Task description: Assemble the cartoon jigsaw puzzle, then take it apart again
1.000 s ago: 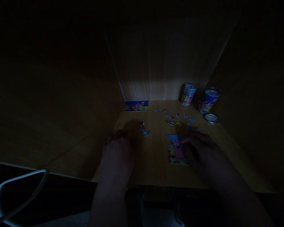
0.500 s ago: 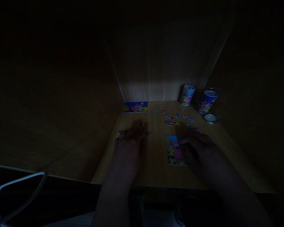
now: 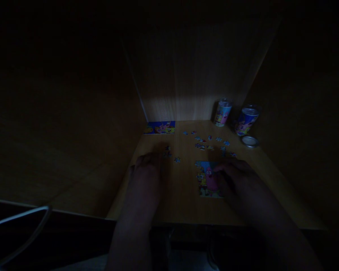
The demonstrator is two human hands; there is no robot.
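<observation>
So, R hand (image 3: 237,180) over part-built puzzle (image 3: 210,182), L hand (image 3: 144,177) nr loose pcs (image 3: 177,160)

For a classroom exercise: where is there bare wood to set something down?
Bare wood lies between the left hand and the partly built puzzle, and between the right hand and the side panel. Crowded: beyond the puzzle, with loose pieces, and back right, with two cans and a lid.
</observation>
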